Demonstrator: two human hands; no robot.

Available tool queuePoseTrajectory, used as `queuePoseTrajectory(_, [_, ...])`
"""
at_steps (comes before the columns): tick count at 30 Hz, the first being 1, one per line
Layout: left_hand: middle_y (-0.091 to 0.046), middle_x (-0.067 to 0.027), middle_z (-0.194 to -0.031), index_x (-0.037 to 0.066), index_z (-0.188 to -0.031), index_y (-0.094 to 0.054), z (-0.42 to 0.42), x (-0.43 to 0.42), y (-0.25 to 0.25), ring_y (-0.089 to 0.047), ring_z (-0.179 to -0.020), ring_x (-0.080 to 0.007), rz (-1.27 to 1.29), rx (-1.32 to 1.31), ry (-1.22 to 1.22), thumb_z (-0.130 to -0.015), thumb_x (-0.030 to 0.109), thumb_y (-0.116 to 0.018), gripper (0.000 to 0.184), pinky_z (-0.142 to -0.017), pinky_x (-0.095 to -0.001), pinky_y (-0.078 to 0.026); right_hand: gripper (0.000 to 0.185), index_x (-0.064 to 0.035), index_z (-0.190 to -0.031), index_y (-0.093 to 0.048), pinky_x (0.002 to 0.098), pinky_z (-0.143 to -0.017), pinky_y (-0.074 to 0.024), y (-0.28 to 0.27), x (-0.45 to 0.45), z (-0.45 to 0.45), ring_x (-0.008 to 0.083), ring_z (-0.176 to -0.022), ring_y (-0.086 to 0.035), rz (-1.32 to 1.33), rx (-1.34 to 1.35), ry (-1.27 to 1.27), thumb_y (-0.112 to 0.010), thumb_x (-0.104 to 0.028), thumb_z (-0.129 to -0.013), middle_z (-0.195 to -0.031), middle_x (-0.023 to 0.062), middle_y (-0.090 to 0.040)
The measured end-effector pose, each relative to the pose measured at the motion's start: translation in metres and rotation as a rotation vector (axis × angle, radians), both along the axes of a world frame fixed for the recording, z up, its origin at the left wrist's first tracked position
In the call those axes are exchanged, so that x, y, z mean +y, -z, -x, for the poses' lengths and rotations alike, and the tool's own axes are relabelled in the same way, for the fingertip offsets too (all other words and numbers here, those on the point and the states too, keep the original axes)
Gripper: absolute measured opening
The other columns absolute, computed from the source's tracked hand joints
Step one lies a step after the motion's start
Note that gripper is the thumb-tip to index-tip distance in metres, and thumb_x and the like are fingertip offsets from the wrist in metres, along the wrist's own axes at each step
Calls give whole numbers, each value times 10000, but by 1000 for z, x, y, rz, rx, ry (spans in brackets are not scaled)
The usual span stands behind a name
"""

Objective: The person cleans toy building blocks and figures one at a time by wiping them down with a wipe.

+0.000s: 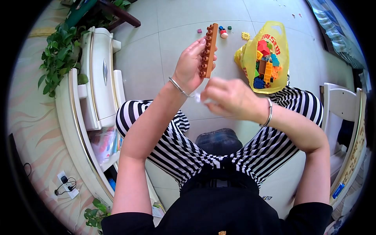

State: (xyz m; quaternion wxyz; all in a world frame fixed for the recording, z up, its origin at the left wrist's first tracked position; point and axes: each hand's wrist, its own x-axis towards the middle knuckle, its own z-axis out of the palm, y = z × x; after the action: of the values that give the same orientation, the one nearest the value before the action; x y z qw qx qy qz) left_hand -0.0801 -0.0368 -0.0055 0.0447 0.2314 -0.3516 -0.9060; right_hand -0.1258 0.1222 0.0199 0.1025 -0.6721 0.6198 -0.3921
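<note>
My left hand [188, 64] is closed round a long brown building brick [212, 49], held up on end at a slight tilt with its row of studs facing left. Just below it, my right hand [233, 98] is smeared by motion, its fingers pinched together. From those fingers a small white thing [197, 97] sticks out, soft-looking like a wipe or tissue, though the blur hides its exact kind. My right hand is close to the brick's lower end; whether they touch I cannot tell.
On the tiled floor, a yellow plastic bag [281, 74] full of coloured bricks stands open near my right knee. Several loose pieces lie beyond, including a yellow one [246, 36] and a toy figure [223, 33]. A white cabinet [102, 78] flanks my left, a white chair [340, 103] my right.
</note>
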Motion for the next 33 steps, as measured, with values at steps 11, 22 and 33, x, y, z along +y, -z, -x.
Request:
queuePoseTrajectory(11, [-567, -25, -887, 89, -1186, -533, -5, 12, -19, -514, -659, -89, -52, 49, 242, -971, 377, -410, 381, -519, -206, -422, 133, -81, -910, -621, 348, -573, -502, -19, -18, 96, 293, -631, -599, 159, -19, 496, -644, -122, -786, -792, 103, -589])
queuePoseTrajectory(22, [-563, -30, -917, 28, -1220, -508, 2, 8, -5, -540, -745, -104, -40, 35, 85, -962, 375, -408, 444, -638, -235, -481, 131, -80, -856, -555, 368, -543, -499, -2, -12, 29, 288, -639, -600, 43, 24, 167, -636, -122, -761, -797, 85, -554])
queuePoseTrajectory(33, [-550, -14, -812, 11, -1191, -531, -2, 17, -16, -524, -723, -102, 151, -35, 86, -952, 364, -388, 449, -609, -236, -464, 115, -67, -860, -600, 341, -550, -496, -6, -17, 61, 280, -609, -612, 77, -18, 308, -644, -148, -792, -818, 108, -610])
